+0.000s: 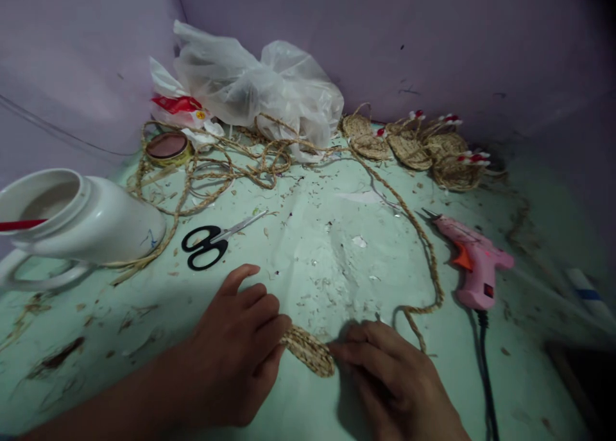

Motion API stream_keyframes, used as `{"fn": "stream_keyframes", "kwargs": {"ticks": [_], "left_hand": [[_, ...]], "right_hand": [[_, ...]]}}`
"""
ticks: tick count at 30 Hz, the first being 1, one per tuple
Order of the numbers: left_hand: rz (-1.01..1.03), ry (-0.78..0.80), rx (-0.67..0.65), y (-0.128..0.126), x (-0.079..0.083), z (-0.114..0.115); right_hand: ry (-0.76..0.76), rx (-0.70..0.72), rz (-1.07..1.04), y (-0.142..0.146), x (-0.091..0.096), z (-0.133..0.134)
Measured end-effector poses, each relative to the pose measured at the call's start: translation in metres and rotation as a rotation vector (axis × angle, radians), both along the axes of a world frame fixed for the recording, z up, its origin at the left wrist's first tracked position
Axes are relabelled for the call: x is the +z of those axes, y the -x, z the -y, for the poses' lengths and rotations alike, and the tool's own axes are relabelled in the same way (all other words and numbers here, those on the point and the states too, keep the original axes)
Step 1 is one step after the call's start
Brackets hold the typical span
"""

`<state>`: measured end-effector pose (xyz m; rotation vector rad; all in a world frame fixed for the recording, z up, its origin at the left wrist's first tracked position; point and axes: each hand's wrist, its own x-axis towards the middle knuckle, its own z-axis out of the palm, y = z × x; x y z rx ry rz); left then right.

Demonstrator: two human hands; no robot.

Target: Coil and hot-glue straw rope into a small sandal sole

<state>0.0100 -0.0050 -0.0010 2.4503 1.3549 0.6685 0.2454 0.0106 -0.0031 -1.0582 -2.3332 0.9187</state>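
Head view: braided coil (308,350) between left fingers (267,325) and right fingers (359,351), seemingly pinched.

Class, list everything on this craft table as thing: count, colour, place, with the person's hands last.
braided coil: one, tan, front centre between the hands
braided rope: one, tan, from coil to back tangle
scissors: one, black-handled, left of centre
glue gun: one, pink, right
jar: one, white, on its side, far left
tape roll: one, yellowish, back left
plastic bag: one, clear, back centre
woven pieces: several, tan, back right
left hand: gripping coil
right hand: fingertips on coil
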Motion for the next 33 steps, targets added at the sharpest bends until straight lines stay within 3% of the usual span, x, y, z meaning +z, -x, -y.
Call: {"fn": "stream_keyframes", "kwargs": {"ticks": [5, 12, 18, 24, 29, 33], "left_hand": [[-0.005, 0.013, 0.014, 0.0, 0.0, 0.0], [-0.003, 0.02, -0.002, -0.001, -0.001, 0.001], [0.004, 0.012, -0.024, -0.001, -0.003, 0.0], [0.027, 0.035, -0.03, 0.0, -0.002, -0.001], [0.011, 0.122, -0.072, 0.003, 0.004, -0.006], [0.015, 0.098, -0.074, 0.003, 0.004, -0.007]], "right_hand": [[-0.001, -0.117, -0.068, 0.006, 0.005, 0.002], [-0.044, -0.066, 0.037, 0.002, 0.001, 0.004], [-0.232, -0.119, 0.103, 0.023, 0.0, 0.004], [-0.096, -0.082, 0.166, 0.048, 0.001, 0.006], [-0.028, -0.146, 0.164, 0.058, 0.005, 0.004], [-0.006, -0.193, 0.19, 0.065, 0.007, 0.005]]}}
